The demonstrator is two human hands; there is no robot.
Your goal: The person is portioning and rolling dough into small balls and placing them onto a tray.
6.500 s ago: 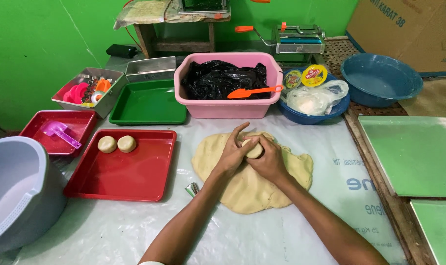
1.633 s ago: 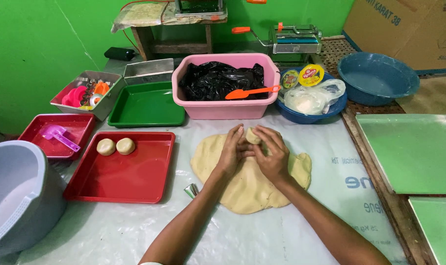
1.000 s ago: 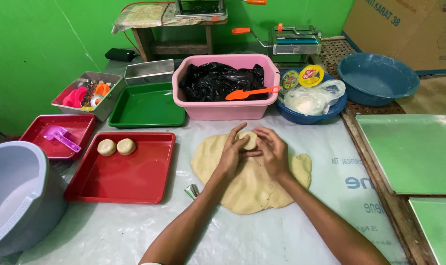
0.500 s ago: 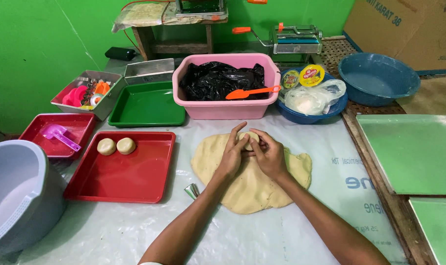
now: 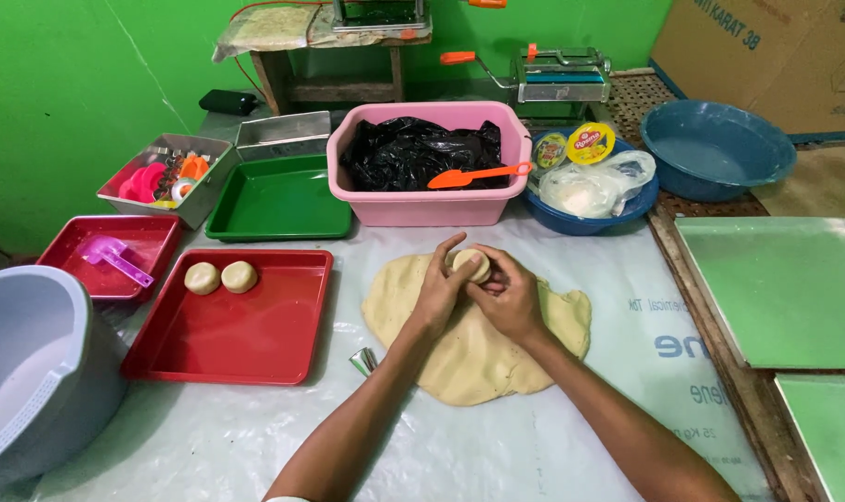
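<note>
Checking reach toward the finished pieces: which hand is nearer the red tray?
Left. The left hand sits just right of the red tray; the right hand lies farther right, beyond it.

The tabletop (image 5: 255, 437) is covered in clear plastic sheeting. Directly on it lie a flattened dough sheet (image 5: 478, 358), a red tray (image 5: 246, 325), a smaller red tray (image 5: 64, 246), a green tray (image 5: 278, 200), a pink tub (image 5: 422, 206), a grey bucket (image 5: 32, 372) and a small metal cutter (image 5: 364, 361).
</note>
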